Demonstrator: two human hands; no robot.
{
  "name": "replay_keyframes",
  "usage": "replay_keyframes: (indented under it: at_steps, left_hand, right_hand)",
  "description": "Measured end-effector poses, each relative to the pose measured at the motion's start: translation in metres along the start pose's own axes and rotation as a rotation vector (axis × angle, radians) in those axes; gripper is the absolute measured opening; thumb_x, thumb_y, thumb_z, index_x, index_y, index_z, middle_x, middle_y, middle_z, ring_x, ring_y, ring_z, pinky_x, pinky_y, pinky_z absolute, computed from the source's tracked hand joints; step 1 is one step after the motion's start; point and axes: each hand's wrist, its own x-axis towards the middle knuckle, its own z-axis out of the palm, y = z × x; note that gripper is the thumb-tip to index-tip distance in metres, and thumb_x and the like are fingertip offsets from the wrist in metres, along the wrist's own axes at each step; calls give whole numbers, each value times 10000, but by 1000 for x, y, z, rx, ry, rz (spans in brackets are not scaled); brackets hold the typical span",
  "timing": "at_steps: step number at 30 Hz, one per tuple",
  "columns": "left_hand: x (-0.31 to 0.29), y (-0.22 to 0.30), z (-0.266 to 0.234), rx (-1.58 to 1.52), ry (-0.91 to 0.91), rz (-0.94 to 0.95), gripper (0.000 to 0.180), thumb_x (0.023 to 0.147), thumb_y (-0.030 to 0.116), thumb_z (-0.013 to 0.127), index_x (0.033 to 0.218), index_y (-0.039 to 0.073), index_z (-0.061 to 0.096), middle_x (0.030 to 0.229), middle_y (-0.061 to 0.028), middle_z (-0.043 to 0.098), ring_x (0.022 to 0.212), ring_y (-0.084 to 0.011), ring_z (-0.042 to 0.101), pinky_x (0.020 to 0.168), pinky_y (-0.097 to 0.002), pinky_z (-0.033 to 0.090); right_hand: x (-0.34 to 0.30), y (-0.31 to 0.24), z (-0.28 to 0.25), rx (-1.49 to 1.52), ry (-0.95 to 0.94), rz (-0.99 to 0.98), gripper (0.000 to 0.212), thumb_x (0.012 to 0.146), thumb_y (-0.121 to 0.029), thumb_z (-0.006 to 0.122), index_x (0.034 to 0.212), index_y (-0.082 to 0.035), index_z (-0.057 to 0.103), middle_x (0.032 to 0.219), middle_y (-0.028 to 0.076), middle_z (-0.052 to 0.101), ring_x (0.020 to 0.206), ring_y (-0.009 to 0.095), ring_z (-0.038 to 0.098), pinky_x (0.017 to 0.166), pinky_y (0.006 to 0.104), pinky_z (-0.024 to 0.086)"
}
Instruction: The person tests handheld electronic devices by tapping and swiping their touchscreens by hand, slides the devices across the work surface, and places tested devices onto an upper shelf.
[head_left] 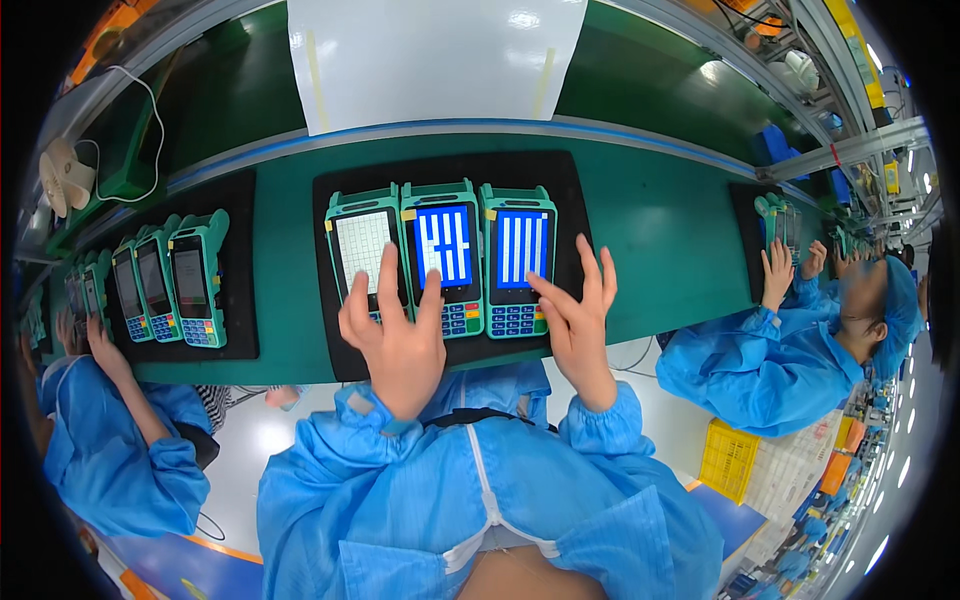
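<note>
Three green card payment terminals lie side by side on a black mat [350, 365], screens up. The left terminal [362, 235] shows a white screen with a grid of thin lines. Blue and white stripes fill the screens of the middle terminal [455, 235] and the right terminal [522, 240]. My left hand [400, 350] spreads over the left and middle terminals, one fingertip at each screen, partly hiding the left keypad. My right hand [580, 335] is open at the right terminal. One of its fingertips meets the lower right of that screen; the other fingers point up beside it.
Several more terminals [197, 285] rest on another black mat at the left, near a co-worker's hand [108, 350]. At the right, a co-worker's hand [777, 275] is beside other terminals. A white sheet [435, 60] hangs beyond the green bench [660, 230]. A yellow crate [728, 460] stands lower right.
</note>
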Motion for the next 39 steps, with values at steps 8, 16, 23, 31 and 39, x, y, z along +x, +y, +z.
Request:
replay_keyframes:
  at_steps: [8, 16, 23, 31, 39]
  left_hand:
    - [5, -5, 6, 10, 8, 46, 301, 815, 62, 720, 1102, 154, 727, 1483, -186, 400, 1331, -445, 259, 1060, -543, 227]
    - [24, 16, 19, -121, 40, 59, 346, 783, 42, 725, 1104, 169, 723, 1491, -178, 390, 1320, -451, 282, 1050, -552, 233]
    - [19, -16, 0, -29, 41, -18, 318, 819, 45, 703, 1103, 184, 730, 1517, -176, 361, 1321, -462, 274, 1074, -540, 233]
    - [12, -76, -9, 70, 80, -210, 282, 919, 105, 596, 1187, 57, 674, 1357, -194, 489, 1208, -387, 442, 987, -478, 346]
    - [1, -101, 15, -493, -65, -465, 305, 981, 109, 510, 1181, -96, 615, 1074, -199, 573, 926, -329, 601, 799, -364, 483]
  right_hand:
    - [9, 8, 0, -20, 106, 25, 278, 896, -43, 608, 1106, -157, 750, 1552, 223, 291, 1433, 473, 146, 1147, 530, 190]
    - [25, -17, 25, 22, 84, -63, 267, 896, -111, 622, 1101, -219, 755, 1549, 226, 287, 1427, 484, 166, 1114, 662, 70]
    - [27, 8, 4, -20, 139, -7, 245, 913, -96, 613, 1099, -171, 754, 1550, 226, 288, 1426, 480, 158, 1144, 561, 166]
    - [55, 14, 5, -34, 191, -38, 247, 929, -90, 594, 1113, -157, 744, 1553, 222, 280, 1430, 478, 138, 1149, 545, 185]
    - [35, 29, -14, -22, 227, 11, 252, 956, -120, 569, 1148, -155, 729, 1527, 194, 350, 1432, 434, 187, 1147, 518, 207]
